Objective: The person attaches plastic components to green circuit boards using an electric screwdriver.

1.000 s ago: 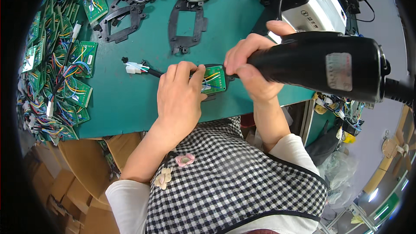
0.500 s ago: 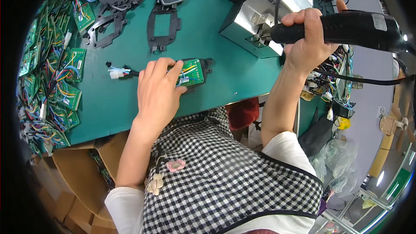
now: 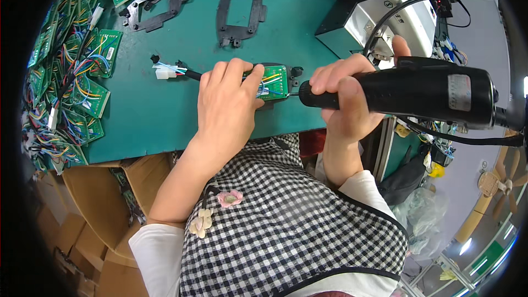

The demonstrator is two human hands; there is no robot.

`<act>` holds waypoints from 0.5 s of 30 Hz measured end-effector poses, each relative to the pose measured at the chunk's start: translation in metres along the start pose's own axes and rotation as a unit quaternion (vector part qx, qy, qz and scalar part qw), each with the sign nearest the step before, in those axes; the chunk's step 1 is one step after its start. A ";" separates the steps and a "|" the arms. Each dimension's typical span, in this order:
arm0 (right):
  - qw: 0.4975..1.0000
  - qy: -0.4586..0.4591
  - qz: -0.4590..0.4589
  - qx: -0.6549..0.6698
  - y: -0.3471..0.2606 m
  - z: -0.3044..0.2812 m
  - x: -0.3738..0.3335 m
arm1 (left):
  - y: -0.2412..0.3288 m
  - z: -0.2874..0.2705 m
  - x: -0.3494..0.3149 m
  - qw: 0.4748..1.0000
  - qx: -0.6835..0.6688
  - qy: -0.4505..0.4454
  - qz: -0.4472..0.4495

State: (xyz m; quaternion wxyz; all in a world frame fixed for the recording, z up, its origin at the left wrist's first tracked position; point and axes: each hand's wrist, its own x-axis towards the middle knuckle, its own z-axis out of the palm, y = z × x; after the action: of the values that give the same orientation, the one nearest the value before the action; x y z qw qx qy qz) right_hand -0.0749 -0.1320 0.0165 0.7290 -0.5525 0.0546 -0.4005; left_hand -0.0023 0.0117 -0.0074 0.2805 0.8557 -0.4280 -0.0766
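Note:
My left hand (image 3: pixel 228 107) presses down on a small green circuit board (image 3: pixel 273 81) with coloured wires, lying on a black frame at the near edge of the green bench (image 3: pixel 154 115). A wire lead with a white connector (image 3: pixel 164 71) runs left from under the hand. A black electric screwdriver (image 3: pixel 418 96) lies level in my right hand (image 3: pixel 344 102). Its bit points left and touches the board's right edge.
A heap of green circuit boards with coloured wires (image 3: pixel 71 82) fills the left side. Black plastic frames (image 3: pixel 239 11) lie at the back. A grey-white box unit (image 3: pixel 385 16) stands at the right rear. Brown cardboard boxes (image 3: pixel 93 198) sit below the bench edge.
My right hand brought the screwdriver down from the grey-white box unit back to the board. The bit now meets the board's right edge. My left hand stayed on the board.

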 end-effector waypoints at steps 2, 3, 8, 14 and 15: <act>0.998 -0.054 -0.019 -0.038 0.007 -0.007 0.002 | -0.001 0.000 0.000 1.000 -0.002 -0.007 -0.003; 0.998 -0.052 -0.019 -0.040 0.010 -0.010 0.001 | -0.001 0.000 0.000 1.000 -0.001 -0.007 -0.006; 0.983 -0.129 0.015 -0.131 0.009 -0.016 -0.001 | -0.002 0.001 -0.001 1.000 0.008 -0.003 -0.009; 0.980 -0.168 0.018 -0.101 0.010 -0.015 -0.004 | -0.004 0.004 -0.002 1.000 0.015 0.007 -0.002; 0.978 -0.181 0.016 -0.102 0.011 -0.016 -0.004 | -0.004 0.004 -0.001 1.000 0.016 0.012 0.000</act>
State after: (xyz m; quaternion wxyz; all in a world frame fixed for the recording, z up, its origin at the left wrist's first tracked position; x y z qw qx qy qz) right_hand -0.0800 -0.1410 -0.0002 0.6731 -0.6860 -0.0289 -0.2747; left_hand -0.0019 0.0124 -0.0129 0.2719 0.8607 -0.4263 -0.0596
